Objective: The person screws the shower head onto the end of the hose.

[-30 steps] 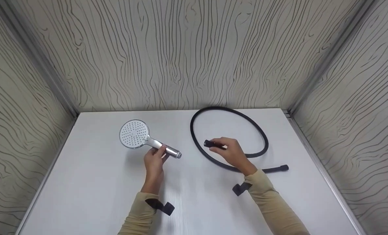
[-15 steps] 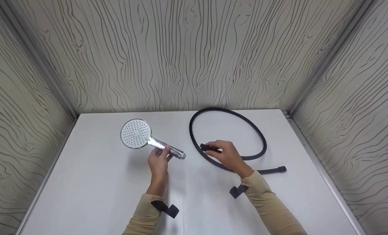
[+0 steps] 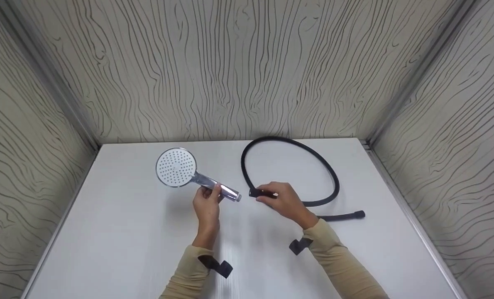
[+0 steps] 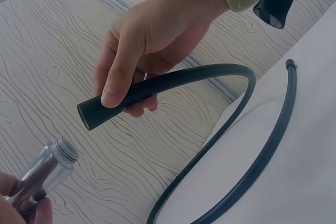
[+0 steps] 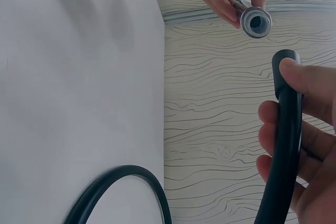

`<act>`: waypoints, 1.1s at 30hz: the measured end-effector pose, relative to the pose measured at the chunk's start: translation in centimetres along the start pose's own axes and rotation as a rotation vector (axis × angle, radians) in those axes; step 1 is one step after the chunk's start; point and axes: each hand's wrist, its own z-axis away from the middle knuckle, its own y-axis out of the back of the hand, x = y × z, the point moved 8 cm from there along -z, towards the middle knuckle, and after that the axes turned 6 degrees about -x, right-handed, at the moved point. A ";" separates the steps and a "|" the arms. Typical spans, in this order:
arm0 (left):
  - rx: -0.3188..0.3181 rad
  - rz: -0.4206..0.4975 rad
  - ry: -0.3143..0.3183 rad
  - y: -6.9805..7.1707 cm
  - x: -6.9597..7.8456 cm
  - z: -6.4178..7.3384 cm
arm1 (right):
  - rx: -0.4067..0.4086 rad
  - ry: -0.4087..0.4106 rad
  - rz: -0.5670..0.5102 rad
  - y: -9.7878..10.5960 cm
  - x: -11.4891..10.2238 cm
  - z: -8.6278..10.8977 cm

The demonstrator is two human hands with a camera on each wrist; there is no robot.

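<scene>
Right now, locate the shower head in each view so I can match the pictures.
Head: left of centre; the shower head shows its round face and handle, held by the left hand.
Left wrist: lower left; only the lower handle, with its threaded end.
Right wrist: top, right of centre; its open end faces the camera.
Shared landmark: the black hose end in the right hand.

Pale walls [image 3: 238, 70] (wavy dark grain) border a white table [image 3: 106, 241]

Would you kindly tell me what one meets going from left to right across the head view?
Shower head's spray face, left hand, shower handle's threaded tip, black hose's held end, right hand, black hose's free end.
</scene>
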 end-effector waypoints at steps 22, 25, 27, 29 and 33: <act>0.028 0.075 -0.092 -0.9 -0.1 0.5 | -0.033 -0.054 0.017 -1.5 0.2 -0.2; 0.023 0.086 -0.100 -1.0 -0.1 0.5 | -0.031 -0.050 0.016 -1.6 0.1 -0.3; 0.019 0.078 -0.110 -1.0 -0.1 0.7 | -0.030 -0.050 0.020 -1.7 0.1 -0.4; 0.020 0.068 -0.117 -1.0 -0.1 0.7 | -0.025 -0.050 0.024 -1.7 0.0 -0.4; 0.033 0.075 -0.112 -1.1 -0.1 0.6 | -0.016 -0.060 0.028 -1.8 0.0 -0.5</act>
